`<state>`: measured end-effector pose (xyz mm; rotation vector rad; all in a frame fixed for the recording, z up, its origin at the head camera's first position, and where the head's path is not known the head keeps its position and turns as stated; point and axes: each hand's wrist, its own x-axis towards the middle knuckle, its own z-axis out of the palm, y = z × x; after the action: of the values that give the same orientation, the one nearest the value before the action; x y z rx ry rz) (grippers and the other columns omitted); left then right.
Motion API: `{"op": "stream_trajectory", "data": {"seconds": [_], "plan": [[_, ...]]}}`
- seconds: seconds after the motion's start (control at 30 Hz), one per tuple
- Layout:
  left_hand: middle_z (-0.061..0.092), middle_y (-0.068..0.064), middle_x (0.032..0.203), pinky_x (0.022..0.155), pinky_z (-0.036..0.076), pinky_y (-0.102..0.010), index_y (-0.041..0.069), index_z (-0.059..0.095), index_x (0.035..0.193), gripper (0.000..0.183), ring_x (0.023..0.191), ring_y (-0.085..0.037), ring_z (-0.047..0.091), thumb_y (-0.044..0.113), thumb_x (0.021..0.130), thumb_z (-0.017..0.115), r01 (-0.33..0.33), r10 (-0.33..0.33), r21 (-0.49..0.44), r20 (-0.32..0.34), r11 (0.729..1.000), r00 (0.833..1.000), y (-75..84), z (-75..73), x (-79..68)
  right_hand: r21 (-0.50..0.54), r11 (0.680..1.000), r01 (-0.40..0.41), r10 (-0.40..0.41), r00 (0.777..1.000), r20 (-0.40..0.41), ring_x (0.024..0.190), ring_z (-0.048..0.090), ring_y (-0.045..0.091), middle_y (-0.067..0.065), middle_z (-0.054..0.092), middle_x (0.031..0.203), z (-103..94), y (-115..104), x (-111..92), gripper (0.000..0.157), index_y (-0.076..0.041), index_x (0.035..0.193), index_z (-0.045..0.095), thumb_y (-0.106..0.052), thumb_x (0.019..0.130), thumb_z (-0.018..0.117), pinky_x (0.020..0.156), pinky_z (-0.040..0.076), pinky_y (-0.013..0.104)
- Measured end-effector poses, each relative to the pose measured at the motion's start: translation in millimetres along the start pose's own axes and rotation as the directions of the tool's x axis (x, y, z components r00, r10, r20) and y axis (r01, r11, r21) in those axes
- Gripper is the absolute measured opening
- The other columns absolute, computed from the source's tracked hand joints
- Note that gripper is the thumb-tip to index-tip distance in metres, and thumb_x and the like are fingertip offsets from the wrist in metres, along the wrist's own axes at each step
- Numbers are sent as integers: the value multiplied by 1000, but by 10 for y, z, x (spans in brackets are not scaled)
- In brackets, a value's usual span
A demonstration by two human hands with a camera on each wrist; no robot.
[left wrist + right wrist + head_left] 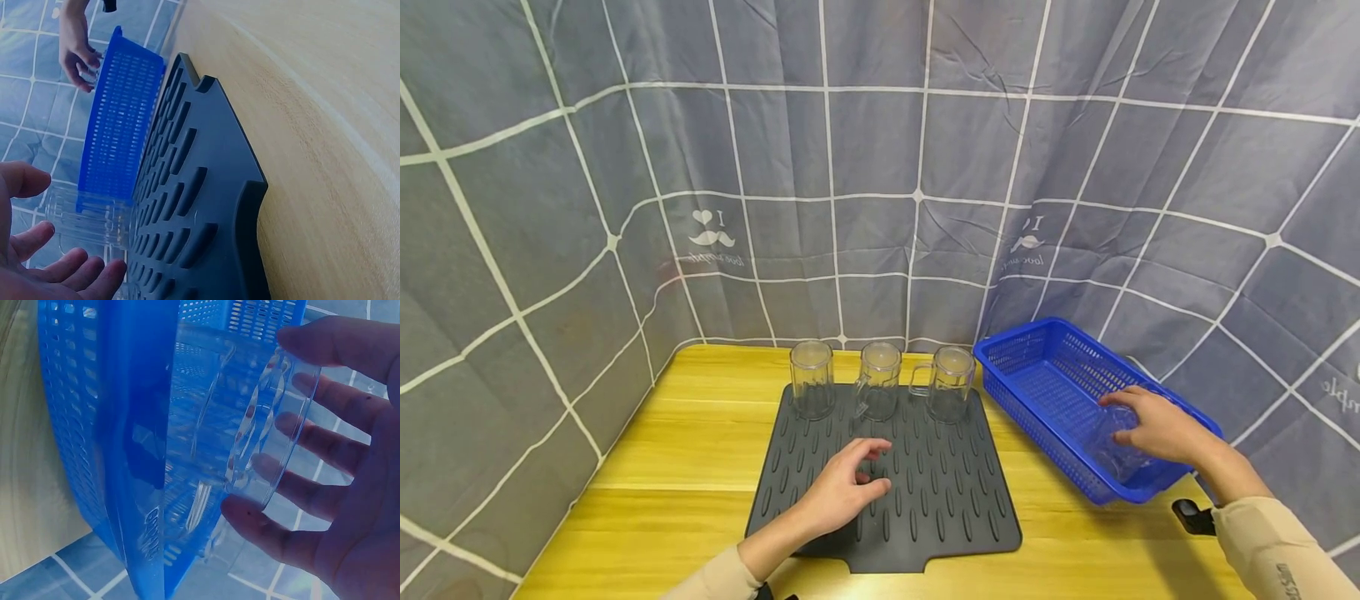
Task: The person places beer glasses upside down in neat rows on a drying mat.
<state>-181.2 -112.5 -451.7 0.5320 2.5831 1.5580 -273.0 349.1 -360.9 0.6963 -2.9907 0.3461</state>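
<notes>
My right hand (1157, 425) reaches into the near end of the blue plastic basket (1022, 404). Its thumb and fingers spread around the end of a clear glass mug (250, 425), gripping it at the rim of that end. More clear glass shows beside this mug inside the basket. Over the dark grey drying mat (917, 500), my left hand (842, 492) hovers with relaxed, slightly bent fingers and holds nothing. Three clear glass mugs stand in a row along the mat's far edge: a left one (812, 383), a middle one (878, 383) and a right one (950, 387).
A yellow wood-grain table (677, 450) lies under everything. Grey curtain (880, 167) with white grid lines encloses the back and both sides. The basket stands angled at the mat's right, its far end near the right mug.
</notes>
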Motion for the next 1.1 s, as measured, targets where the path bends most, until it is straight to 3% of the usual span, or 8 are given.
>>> {"op": "stream_trajectory", "data": {"seconds": [0.27, 0.5, 0.7, 1.1], "plan": [[48, 6, 126, 87, 47, -40, 30, 48, 128, 44, 116, -20, 46, 34, 87, 62, 18, -18, -9, 8, 1000, 1000, -17, 9, -8, -5, 1000, 14, -15, 999, -34, 104, 54, 39, 17, 57, 114, 40, 38, -5, 39, -11, 109, 65, -19, 73, 75, 82, 43, 55], [49, 1, 128, 88, 47, -42, 29, 48, 128, 44, 117, -22, 46, 33, 87, 62, 1, -1, -20, 9, 1000, 1000, -9, 1, 5, -25, 999, 29, -32, 990, -138, 101, 57, 34, 10, 60, 108, 18, 49, -5, 36, -15, 106, 66, -19, 71, 77, 80, 43, 53], [48, 3, 128, 88, 46, -41, 30, 47, 129, 45, 117, -19, 46, 34, 86, 62, 18, -17, -16, 17, 1000, 1000, -12, -23, 13, -15, 999, 40, -42, 972, -232, 104, 55, 36, 11, 59, 112, -71, -15, 23, 38, -15, 108, 65, -17, 72, 75, 80, 42, 55], [48, 9, 125, 87, 46, -41, 31, 48, 128, 44, 116, -20, 46, 34, 86, 62, 36, -35, -22, 16, 999, 999, 10, -10, -9, 0, 998, 56, -53, 951, -304, 109, 50, 35, 10, 56, 118, -271, -164, 97, 40, -17, 113, 62, -19, 75, 74, 84, 38, 54]]}}
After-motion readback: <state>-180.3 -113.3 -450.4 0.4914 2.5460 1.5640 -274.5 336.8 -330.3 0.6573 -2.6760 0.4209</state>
